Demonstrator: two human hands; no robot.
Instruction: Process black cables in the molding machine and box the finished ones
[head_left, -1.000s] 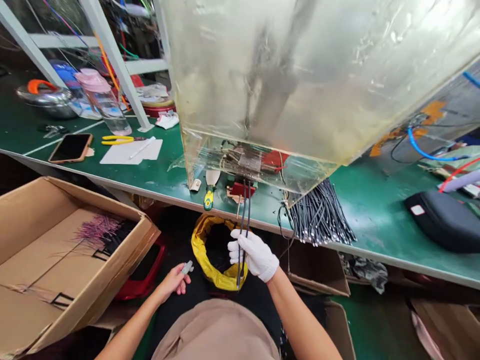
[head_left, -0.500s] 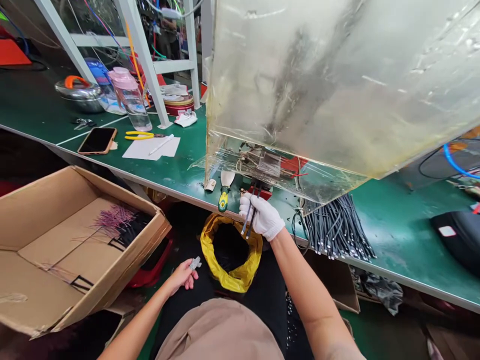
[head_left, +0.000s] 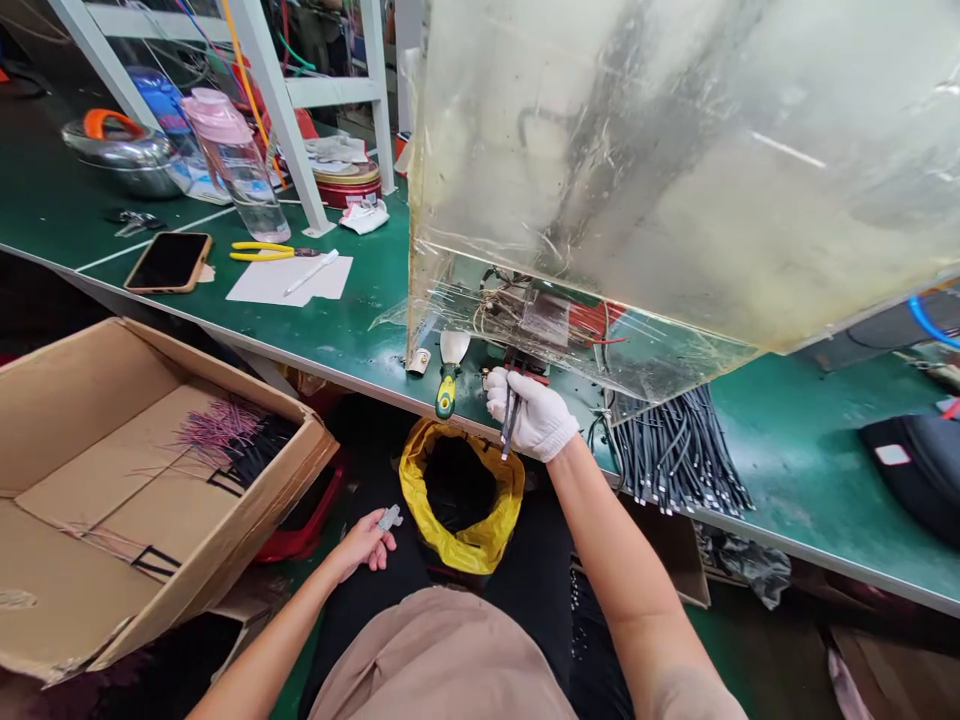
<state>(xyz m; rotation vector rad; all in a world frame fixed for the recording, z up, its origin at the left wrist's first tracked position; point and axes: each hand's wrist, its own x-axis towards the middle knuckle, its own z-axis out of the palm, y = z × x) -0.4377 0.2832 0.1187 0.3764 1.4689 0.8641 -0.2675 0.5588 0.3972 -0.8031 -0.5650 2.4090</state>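
My right hand [head_left: 538, 412], in a white glove, is closed round black cables [head_left: 511, 425] with pale tips hanging below the fingers. It is at the bench edge, in front of a small red and dark device [head_left: 525, 365] under a clear plastic guard [head_left: 600, 180]. My left hand [head_left: 362, 548] is bare and rests by my thigh with curled fingers. At its fingertips is a small grey piece [head_left: 390, 517]; whether it is held or wrapped on is unclear. A bundle of black cables [head_left: 679, 450] lies to the right of my right hand.
A yellow-lined bin [head_left: 469, 550] stands between my knees. At left is a cardboard box [head_left: 165, 560] holding wired black parts [head_left: 251, 450]. A scraper [head_left: 448, 385], pliers [head_left: 262, 252], a phone [head_left: 169, 262] and a water bottle [head_left: 244, 180] lie or stand on the green bench.
My right hand has shifted slightly right, and the cable ends below it have drawn closer together. The left hand stays by my thigh. The whole view has moved a little.
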